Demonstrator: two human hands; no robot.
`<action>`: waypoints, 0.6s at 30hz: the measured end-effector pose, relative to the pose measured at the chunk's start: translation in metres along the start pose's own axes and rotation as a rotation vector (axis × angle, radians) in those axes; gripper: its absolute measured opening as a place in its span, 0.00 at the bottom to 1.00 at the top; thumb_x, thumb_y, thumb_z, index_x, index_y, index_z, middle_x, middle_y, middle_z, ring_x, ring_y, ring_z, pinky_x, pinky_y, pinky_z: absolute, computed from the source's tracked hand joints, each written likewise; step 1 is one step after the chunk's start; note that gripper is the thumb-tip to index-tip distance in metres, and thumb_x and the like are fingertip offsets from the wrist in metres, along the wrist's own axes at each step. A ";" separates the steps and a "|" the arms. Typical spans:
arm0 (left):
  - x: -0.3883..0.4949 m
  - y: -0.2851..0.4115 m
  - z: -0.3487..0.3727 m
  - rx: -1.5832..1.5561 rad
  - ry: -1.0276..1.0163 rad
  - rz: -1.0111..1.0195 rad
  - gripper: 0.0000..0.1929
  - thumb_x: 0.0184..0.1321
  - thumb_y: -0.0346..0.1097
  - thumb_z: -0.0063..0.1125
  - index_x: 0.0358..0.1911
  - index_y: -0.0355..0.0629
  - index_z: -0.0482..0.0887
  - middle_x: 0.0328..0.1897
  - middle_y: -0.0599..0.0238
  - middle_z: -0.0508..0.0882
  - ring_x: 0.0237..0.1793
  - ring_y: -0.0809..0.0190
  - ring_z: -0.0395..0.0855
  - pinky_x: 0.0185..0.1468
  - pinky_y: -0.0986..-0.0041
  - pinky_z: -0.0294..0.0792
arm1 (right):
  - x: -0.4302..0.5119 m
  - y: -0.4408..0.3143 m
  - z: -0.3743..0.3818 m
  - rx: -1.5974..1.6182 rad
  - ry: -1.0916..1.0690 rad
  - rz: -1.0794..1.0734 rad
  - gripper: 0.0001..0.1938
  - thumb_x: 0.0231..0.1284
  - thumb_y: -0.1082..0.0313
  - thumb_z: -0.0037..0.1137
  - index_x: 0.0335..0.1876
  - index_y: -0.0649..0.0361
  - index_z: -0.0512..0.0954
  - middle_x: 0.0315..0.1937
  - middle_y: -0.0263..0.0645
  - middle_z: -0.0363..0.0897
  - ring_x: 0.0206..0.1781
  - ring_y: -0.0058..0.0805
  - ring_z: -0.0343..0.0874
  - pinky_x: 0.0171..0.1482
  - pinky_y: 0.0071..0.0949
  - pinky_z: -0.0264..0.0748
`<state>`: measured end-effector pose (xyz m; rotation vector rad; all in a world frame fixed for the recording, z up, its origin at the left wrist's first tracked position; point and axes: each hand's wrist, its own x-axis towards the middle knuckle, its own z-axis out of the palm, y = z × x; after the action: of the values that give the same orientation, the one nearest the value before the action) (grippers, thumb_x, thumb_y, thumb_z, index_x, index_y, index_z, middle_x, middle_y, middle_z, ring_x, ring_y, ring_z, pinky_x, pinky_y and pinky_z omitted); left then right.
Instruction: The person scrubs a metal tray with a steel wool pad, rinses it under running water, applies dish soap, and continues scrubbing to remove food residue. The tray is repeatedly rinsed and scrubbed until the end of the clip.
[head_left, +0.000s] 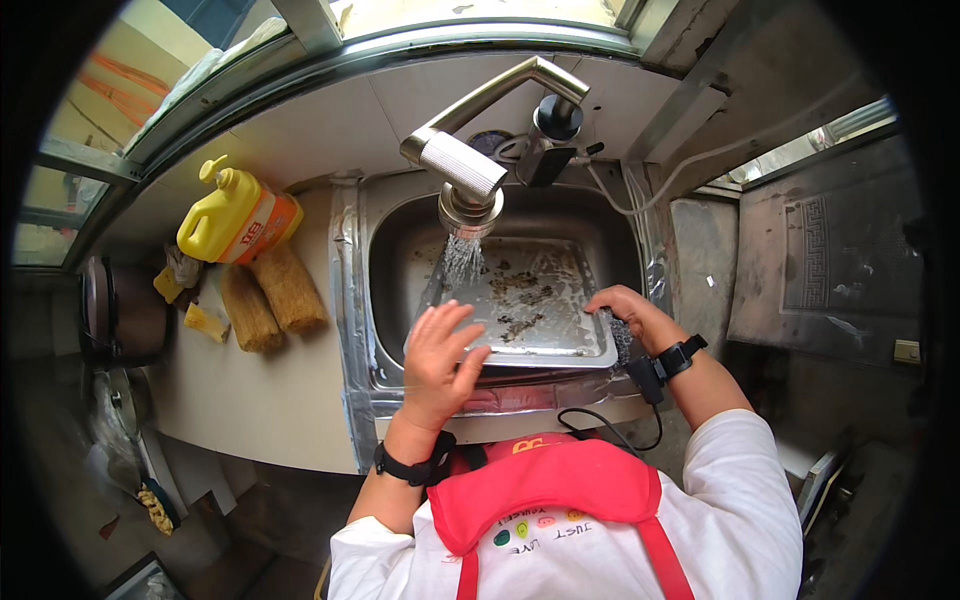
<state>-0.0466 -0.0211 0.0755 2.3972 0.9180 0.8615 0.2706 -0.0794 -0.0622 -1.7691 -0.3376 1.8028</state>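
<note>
A metal baking tray (551, 330) with dark burnt patches and wet suds lies in the stainless steel sink (390, 225). Water runs from the faucet head (470, 210) onto its left part. My left hand (446, 360) is over the tray's front left, slightly blurred, fingers apart and holding nothing. At the tray's right rim, my right hand (637, 315) curls around what looks like a steel wool scourer (620, 341). Its fingertips reach the rim; part of the scourer is hidden under the hand.
Left on the counter (247, 405) stand a yellow detergent jug (240, 217), two tan fibrous bundles (270, 300) and yellow sponge pieces (204, 322). A thin white hose (637, 210) loops behind the sink's right side. A black cable (615, 435) hangs from my right wrist.
</note>
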 end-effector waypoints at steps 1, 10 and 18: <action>-0.004 -0.012 -0.005 -0.013 0.116 -0.129 0.12 0.54 0.37 0.59 0.40 0.40 0.80 0.48 0.55 0.79 0.52 0.54 0.76 0.58 0.63 0.64 | 0.005 0.003 -0.004 -0.038 0.007 0.019 0.11 0.38 0.59 0.62 0.26 0.55 0.80 0.21 0.34 0.76 0.15 0.24 0.67 0.15 0.23 0.54; -0.016 -0.109 0.031 -1.528 -0.029 -1.334 0.21 0.62 0.48 0.49 0.47 0.37 0.77 0.41 0.55 0.82 0.38 0.58 0.82 0.43 0.68 0.75 | 0.007 0.009 -0.008 -0.132 -0.071 0.071 0.09 0.39 0.58 0.62 0.26 0.52 0.80 0.24 0.32 0.78 0.15 0.20 0.67 0.16 0.22 0.57; -0.031 -0.086 0.017 -1.427 -0.115 -1.425 0.11 0.50 0.28 0.54 0.37 0.30 0.78 0.33 0.54 0.83 0.31 0.56 0.83 0.38 0.67 0.78 | -0.007 -0.005 -0.002 -0.046 -0.296 0.015 0.07 0.44 0.65 0.60 0.28 0.59 0.79 0.26 0.33 0.80 0.27 0.25 0.78 0.31 0.26 0.74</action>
<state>-0.0910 0.0131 0.0016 0.3144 1.0514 0.4089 0.2732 -0.0797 -0.0537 -1.5362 -0.4869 2.0861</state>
